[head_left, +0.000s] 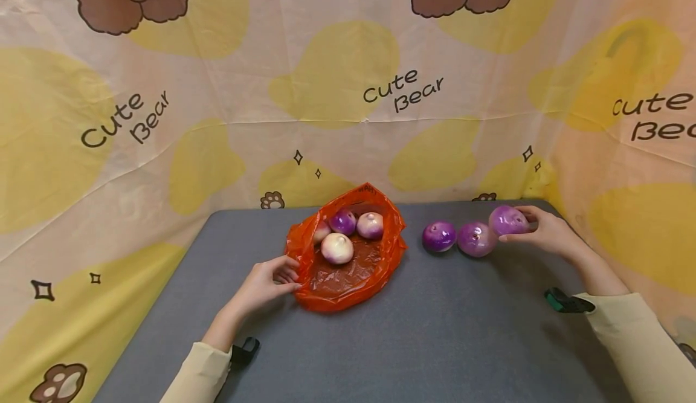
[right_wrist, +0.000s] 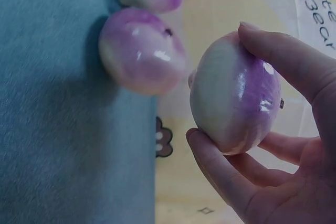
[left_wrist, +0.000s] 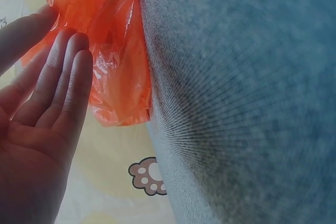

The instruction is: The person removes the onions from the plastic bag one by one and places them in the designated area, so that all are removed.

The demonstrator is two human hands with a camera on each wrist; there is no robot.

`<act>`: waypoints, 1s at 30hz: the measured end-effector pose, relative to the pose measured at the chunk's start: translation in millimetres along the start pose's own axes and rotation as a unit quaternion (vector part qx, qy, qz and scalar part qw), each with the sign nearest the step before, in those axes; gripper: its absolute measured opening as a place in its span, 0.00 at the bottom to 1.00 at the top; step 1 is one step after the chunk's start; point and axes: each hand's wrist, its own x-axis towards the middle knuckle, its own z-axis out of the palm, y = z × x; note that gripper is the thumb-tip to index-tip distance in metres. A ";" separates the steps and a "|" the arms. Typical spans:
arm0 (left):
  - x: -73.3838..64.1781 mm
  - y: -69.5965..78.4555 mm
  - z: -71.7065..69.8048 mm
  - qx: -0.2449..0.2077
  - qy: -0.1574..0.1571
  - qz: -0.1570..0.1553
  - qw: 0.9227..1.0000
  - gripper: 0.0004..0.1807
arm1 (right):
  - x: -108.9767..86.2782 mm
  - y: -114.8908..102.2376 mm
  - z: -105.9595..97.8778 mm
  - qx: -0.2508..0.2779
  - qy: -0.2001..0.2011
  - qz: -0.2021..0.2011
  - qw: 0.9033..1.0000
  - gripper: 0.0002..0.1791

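Observation:
In the head view my right hand (head_left: pixel 546 231) holds a glossy purple-and-white onion (head_left: pixel 508 220) at the right of the table. Thumb and fingers curve round its sides in the right wrist view (right_wrist: pixel 236 95). Two more onions lie just left of it, one purple and white (head_left: pixel 476 239) and one deeper purple (head_left: pixel 439 236). A red plastic bag (head_left: pixel 348 297) stands with its mouth gaping, several onions (head_left: pixel 337 249) inside it. At the bag's left side, the fingertips of my left hand (head_left: pixel 270 281) touch the plastic, with thumb and fingers apart (left_wrist: pixel 44 114).
Grey cloth covers the table (head_left: pixel 424 342). A printed curtain (head_left: pixel 337 70) hangs right behind the table's back edge and along both sides. Each wrist wears a dark strap (head_left: pixel 568 301).

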 end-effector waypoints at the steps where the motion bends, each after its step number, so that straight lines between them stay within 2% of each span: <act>1: 0.0 0.2 0.0 0.000 -0.001 -0.001 1.000 0.18 | 0.1 2.1 -0.1 0.001 -0.003 0.002 1.000 0.49; 20: 1.5 0.9 0.0 0.003 -0.001 -0.007 1.000 0.17 | 7.3 43.6 12.0 -0.021 -0.030 0.029 0.999 0.51; 30: 1.4 0.6 0.8 0.006 -0.002 -0.006 1.000 0.17 | 7.2 51.9 19.3 -0.013 -0.039 0.042 0.998 0.49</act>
